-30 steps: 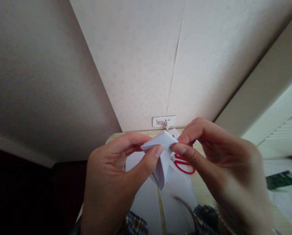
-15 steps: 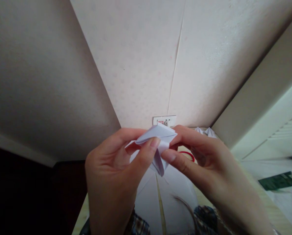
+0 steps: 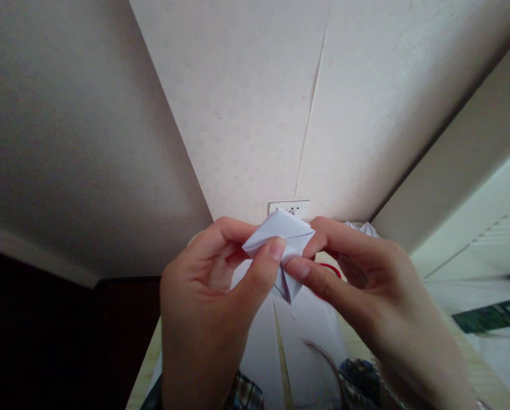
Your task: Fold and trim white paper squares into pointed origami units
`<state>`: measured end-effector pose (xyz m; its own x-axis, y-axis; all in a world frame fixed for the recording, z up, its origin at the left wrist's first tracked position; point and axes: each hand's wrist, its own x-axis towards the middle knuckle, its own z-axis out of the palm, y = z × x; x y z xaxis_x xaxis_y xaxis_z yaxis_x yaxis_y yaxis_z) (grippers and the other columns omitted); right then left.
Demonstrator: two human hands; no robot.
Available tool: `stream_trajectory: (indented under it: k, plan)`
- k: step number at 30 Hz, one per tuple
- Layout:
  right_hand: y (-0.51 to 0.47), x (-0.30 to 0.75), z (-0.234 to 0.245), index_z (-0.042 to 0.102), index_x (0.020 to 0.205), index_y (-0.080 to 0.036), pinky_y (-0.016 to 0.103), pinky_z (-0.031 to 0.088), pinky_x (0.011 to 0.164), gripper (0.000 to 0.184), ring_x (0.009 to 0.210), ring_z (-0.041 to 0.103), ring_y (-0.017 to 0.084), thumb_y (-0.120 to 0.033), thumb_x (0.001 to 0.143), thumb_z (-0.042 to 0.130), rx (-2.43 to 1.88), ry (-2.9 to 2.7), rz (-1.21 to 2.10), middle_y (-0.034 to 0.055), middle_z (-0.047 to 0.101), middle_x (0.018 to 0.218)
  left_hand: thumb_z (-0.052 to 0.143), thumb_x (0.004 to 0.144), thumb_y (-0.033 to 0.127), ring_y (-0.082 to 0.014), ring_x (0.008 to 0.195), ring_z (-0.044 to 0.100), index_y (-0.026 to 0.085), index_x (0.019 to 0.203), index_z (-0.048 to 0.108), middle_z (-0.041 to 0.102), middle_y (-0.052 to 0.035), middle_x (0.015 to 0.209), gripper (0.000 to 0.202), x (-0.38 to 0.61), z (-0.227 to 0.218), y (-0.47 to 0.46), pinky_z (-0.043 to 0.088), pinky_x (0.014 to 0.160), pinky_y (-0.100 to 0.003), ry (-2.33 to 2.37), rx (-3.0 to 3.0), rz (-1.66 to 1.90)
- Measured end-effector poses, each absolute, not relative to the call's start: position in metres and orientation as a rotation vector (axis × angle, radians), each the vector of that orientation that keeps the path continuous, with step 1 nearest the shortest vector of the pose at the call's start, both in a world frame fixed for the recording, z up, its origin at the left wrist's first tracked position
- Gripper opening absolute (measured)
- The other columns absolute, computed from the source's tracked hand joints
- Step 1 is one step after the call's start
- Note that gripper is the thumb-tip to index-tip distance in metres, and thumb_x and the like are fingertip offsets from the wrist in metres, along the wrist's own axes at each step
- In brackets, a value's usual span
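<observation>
Between both hands, a piece of folded white paper is held up above the table, its layers creased into a pointed diamond-like shape. My left hand pinches its left side, the thumb lying across the front. On the right side, my right hand grips it with the thumb pressed low on the front and the index finger behind. The two thumb tips nearly meet near the middle fold. Fingers behind the paper are partly hidden.
White paper sheets lie on the pale wooden table below. Behind my right hand show a red ring-shaped edge and pointed folded white papers. A wall socket is straight ahead; a green item lies at right.
Both hands and the folded paper have shifted slightly right in view. The paper's lower flaps, spread before, now sit closer together under the thumbs.
</observation>
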<state>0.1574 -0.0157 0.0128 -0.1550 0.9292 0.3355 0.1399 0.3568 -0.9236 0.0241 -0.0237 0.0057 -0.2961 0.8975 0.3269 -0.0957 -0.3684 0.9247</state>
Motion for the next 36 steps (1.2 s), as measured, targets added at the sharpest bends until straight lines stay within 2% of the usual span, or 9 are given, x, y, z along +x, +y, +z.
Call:
stream_trajectory:
  k: [4,9,14,19,24,28,32,36]
  plan:
    - [-0.0162,0.1569,0.0096,0.060,0.063,-0.019,0.026,0.043,0.062,0.028,0.067,0.057,0.012,-0.031,0.086,0.073,-0.964,-1.589,0.917,-0.0026,0.063,0.068,0.077,0.072,0.012,-0.0139,0.053,0.068,0.027,0.061,0.071,0.071,0.0052,0.056,0.019,0.0248,0.0041,-0.0222,0.050,0.041,-0.016,1.045,1.149,1.743]
    - [-0.0186,0.1558,0.0066,0.055,0.061,-0.021,0.025,0.041,0.061,0.032,0.063,0.054,0.011,-0.027,0.086,0.074,-0.965,-1.571,0.863,-0.0052,0.058,0.063,0.077,0.074,0.014,-0.0150,0.048,0.065,0.026,0.062,0.070,0.070,0.0039,0.055,0.018,0.0256,0.0029,-0.0204,0.052,0.041,-0.020,1.018,1.119,1.729]
    - [-0.0155,0.1563,0.0099,0.059,0.064,-0.021,0.025,0.042,0.063,0.029,0.067,0.056,0.012,-0.032,0.085,0.075,-0.939,-1.550,0.946,-0.0045,0.060,0.065,0.076,0.074,0.014,-0.0144,0.050,0.064,0.026,0.062,0.071,0.069,0.0043,0.055,0.018,0.0267,0.0023,-0.0198,0.051,0.043,-0.020,1.019,1.106,1.803]
    - [-0.0118,0.1589,0.0103,0.068,0.077,-0.020,0.027,0.045,0.061,0.024,0.073,0.060,0.015,-0.042,0.087,0.071,-0.946,-1.676,1.069,-0.0002,0.065,0.075,0.074,0.074,0.011,-0.0116,0.051,0.064,0.027,0.063,0.074,0.070,0.0072,0.057,0.020,0.0285,0.0011,-0.0177,0.053,0.046,-0.018,0.976,1.073,1.895]
    - [-0.0125,0.1613,0.0076,0.069,0.095,-0.023,0.027,0.049,0.068,0.017,0.080,0.064,0.016,-0.036,0.084,0.074,-0.940,-1.619,1.150,-0.0007,0.073,0.090,0.077,0.077,0.015,-0.0112,0.051,0.064,0.026,0.067,0.075,0.070,0.0060,0.059,0.015,0.0303,0.0007,-0.0167,0.053,0.045,-0.019,0.901,1.058,1.899]
    - [-0.0137,0.1616,0.0087,0.068,0.086,-0.024,0.025,0.046,0.064,0.013,0.075,0.063,0.013,-0.036,0.085,0.074,-0.896,-1.632,1.153,-0.0035,0.070,0.080,0.075,0.080,0.016,-0.0104,0.050,0.062,0.025,0.067,0.073,0.070,0.0063,0.059,0.016,0.0303,-0.0004,-0.0170,0.051,0.044,-0.018,0.873,1.066,1.886]
    - [-0.0144,0.1601,0.0112,0.066,0.073,-0.022,0.023,0.042,0.056,0.022,0.069,0.058,0.012,-0.038,0.086,0.073,-0.923,-1.634,1.105,-0.0036,0.063,0.069,0.075,0.081,0.017,-0.0098,0.049,0.058,0.026,0.068,0.071,0.067,0.0068,0.059,0.016,0.0294,-0.0019,-0.0173,0.046,0.043,-0.018,0.953,1.045,1.852]
    - [-0.0136,0.1605,0.0113,0.067,0.071,-0.021,0.022,0.038,0.052,0.024,0.064,0.055,0.011,-0.039,0.086,0.072,-0.956,-1.638,1.096,-0.0030,0.062,0.067,0.076,0.080,0.018,-0.0105,0.051,0.058,0.025,0.068,0.071,0.067,0.0049,0.060,0.015,0.0288,-0.0026,-0.0165,0.047,0.044,-0.018,0.933,1.048,1.856]
